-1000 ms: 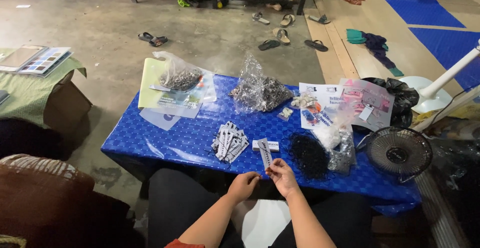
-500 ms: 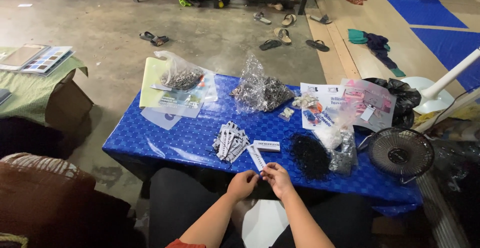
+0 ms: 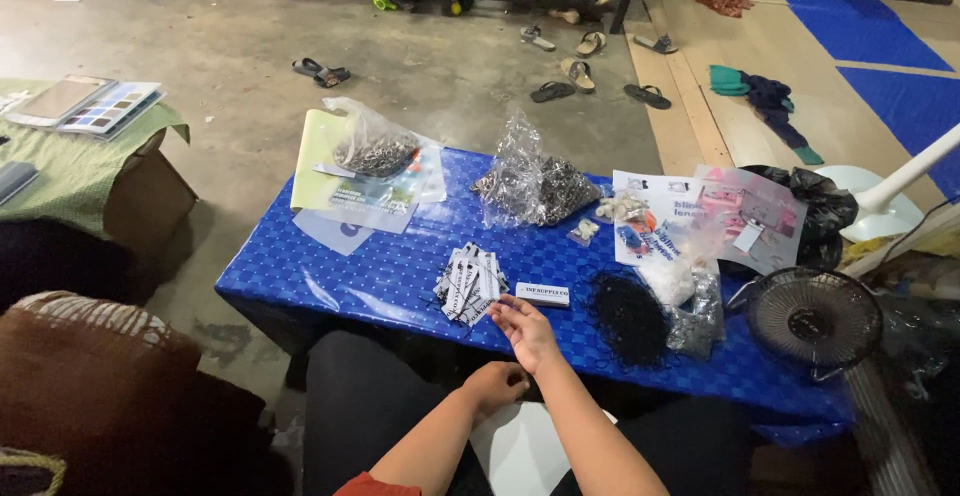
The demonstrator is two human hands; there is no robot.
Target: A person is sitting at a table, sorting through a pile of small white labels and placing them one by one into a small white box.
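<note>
Hands first: our right hand [image 3: 527, 328] reaches, fingers loosely spread and holding nothing, toward the small white label box [image 3: 542, 295] lying flat near the counter [image 3: 330, 286] front edge, just right of the fanned stack of black-and-white tags [image 3: 468, 283]. Our left hand [image 3: 495, 386] is curled near the lap; whether it holds anything, we cannot tell.

Risks, as we judge them: a careless sweep could scatter the tags or push the box off the edge.

Packages: two clear bags of metal parts [image 3: 535, 184] at the back; a yellow-green sheet [image 3: 322, 161] back left; white and pink printed sheets [image 3: 700, 216] right; black netting [image 3: 628, 318] front right.
</note>
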